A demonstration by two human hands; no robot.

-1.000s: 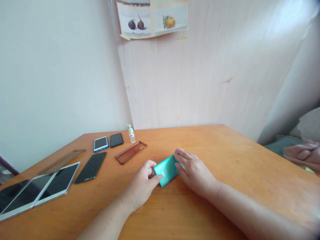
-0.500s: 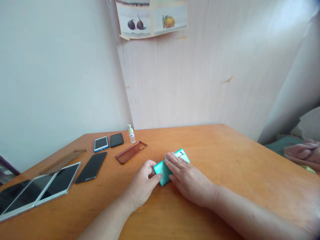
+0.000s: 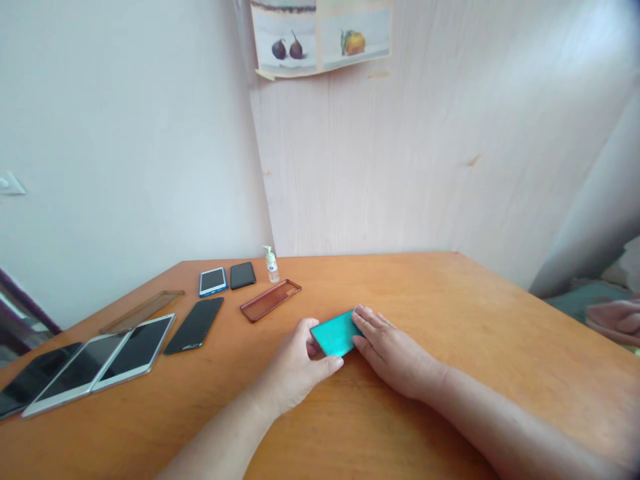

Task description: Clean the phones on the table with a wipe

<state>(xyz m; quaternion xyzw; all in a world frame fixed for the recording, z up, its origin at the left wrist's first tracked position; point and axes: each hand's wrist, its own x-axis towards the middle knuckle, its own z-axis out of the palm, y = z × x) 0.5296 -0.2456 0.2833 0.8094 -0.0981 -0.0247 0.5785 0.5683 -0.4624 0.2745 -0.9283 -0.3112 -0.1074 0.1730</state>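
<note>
A turquoise smartphone (image 3: 336, 333) lies back side up, slightly tilted, just above or on the wooden table (image 3: 430, 427). My left hand (image 3: 300, 363) pinches its left end, thumb along the near edge and fingers behind the far corner. Across the phone's right end rests my right hand (image 3: 395, 353), palm down, fingers stretched out flat and thumb spread toward the near edge. It covers the phone's camera area. Whether anything is under the right palm is hidden.
Beyond my hands lie a reddish phone case (image 3: 270, 301) and a pump bottle (image 3: 271, 265). To the left are a black phone (image 3: 194, 327), a white tablet (image 3: 135, 353), a brownish clear case (image 3: 143, 312), a blue-edged phone (image 3: 213, 281) and a small black phone (image 3: 243, 275).
My right hand has slid toward the phone's right end, now covering the camera area and baring more of the turquoise back. The view has turned slightly left.
</note>
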